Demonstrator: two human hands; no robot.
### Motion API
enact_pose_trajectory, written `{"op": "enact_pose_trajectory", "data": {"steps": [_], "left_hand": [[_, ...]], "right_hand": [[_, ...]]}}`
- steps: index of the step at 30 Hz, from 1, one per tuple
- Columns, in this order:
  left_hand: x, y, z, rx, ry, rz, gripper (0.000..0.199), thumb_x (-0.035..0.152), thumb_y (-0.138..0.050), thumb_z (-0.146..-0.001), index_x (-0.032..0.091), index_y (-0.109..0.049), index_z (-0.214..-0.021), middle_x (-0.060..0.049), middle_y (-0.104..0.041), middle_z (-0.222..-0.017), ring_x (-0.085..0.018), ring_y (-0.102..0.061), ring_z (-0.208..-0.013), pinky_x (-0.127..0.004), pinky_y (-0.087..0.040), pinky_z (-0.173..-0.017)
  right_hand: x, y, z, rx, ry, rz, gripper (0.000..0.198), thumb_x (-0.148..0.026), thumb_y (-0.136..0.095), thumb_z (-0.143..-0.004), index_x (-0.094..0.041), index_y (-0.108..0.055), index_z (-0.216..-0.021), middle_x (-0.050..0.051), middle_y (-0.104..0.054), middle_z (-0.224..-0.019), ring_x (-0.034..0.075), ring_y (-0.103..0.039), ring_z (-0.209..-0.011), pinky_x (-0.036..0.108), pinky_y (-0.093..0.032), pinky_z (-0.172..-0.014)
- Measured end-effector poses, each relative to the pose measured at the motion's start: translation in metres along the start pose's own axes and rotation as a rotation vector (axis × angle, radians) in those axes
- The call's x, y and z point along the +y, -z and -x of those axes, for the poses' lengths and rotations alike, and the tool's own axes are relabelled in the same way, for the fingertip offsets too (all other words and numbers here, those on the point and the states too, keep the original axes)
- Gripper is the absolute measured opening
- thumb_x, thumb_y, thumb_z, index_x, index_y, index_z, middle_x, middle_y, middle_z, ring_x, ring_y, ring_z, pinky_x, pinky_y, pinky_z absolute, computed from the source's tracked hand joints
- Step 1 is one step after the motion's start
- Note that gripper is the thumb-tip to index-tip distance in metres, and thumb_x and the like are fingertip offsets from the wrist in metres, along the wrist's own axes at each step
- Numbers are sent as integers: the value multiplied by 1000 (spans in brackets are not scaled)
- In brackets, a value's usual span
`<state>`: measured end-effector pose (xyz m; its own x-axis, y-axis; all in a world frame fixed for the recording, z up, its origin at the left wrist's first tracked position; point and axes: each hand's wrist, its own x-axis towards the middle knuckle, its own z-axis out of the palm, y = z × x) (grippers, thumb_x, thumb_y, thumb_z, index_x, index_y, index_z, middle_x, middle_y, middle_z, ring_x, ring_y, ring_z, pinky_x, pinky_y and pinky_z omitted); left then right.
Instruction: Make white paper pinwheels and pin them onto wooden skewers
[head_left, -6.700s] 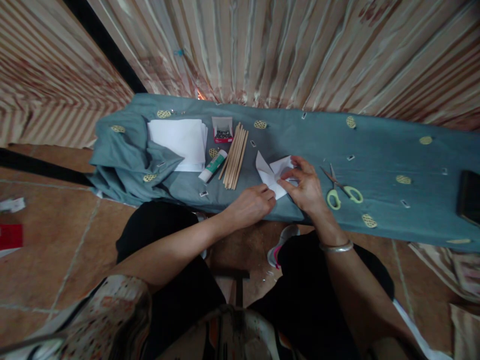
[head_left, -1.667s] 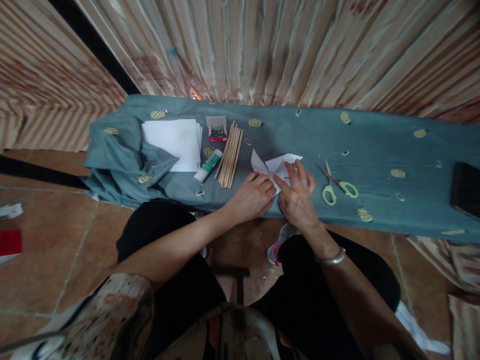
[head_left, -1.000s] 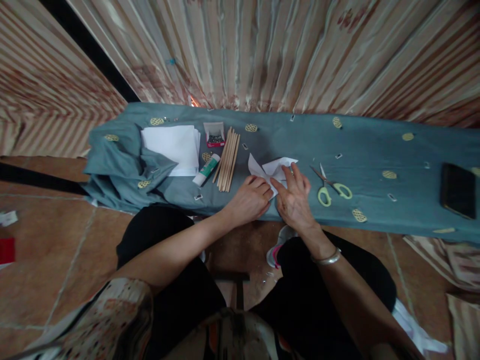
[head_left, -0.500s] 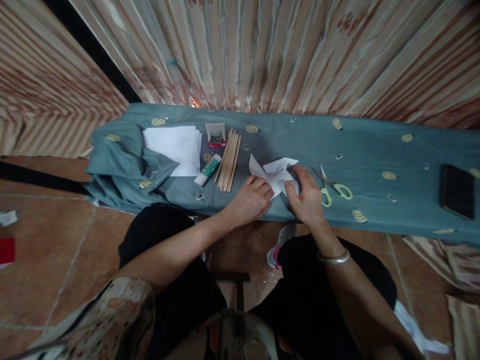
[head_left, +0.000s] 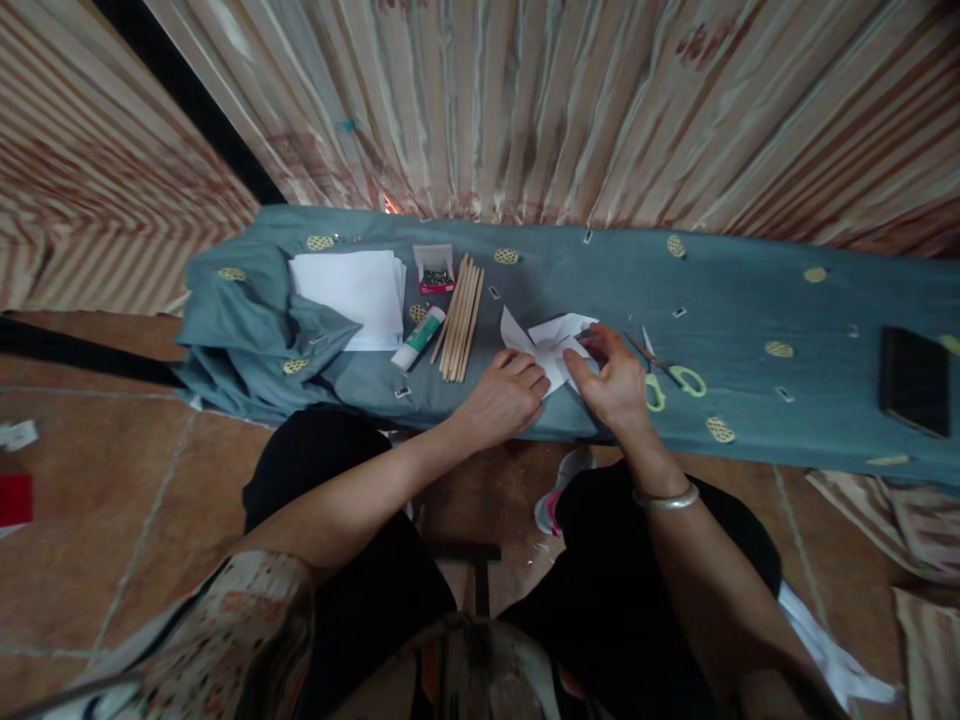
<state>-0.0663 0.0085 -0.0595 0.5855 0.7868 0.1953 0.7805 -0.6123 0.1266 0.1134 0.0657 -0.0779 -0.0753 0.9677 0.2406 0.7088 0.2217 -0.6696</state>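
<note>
A white paper pinwheel (head_left: 553,352) with folded blades lies near the front edge of the cloth-covered table. My left hand (head_left: 510,392) rests against its lower left side, fingers curled over the paper and partly hiding it. On the right, my right hand (head_left: 611,378) has thumb and fingers closed around a blade. Just beyond that hand lie scissors (head_left: 667,370) with green handles, blades slightly apart. Left of the pinwheel is a bundle of thin wooden sticks (head_left: 461,325).
A glue stick (head_left: 418,338) lies beside the sticks, below an open red box of small pins (head_left: 435,275). Farther left is a stack of white paper (head_left: 356,300), partly under a cloth fold. A dark phone (head_left: 913,382) lies at the far right. Striped curtains (head_left: 525,120) hang behind.
My right thumb has moved left and inward over the pinwheel, and the fingers have drawn in on its right blade. My left hand stays nearly still.
</note>
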Motion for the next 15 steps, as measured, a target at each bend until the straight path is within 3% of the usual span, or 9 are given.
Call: {"op": "enact_pose_trajectory", "data": {"steps": [15], "left_hand": [[-3,3,4,33,29,49,33,31,-56,-93,12,-60,-119,-13,-67,-119,-28,-54,-114,-42,-37,-97]], "right_hand": [[15,-9,-5,-17,-71,-201,52,-43,-68,-75,-16,-62,-119,9,-75,-95,26,-72,-88,46,-56,-86]]}}
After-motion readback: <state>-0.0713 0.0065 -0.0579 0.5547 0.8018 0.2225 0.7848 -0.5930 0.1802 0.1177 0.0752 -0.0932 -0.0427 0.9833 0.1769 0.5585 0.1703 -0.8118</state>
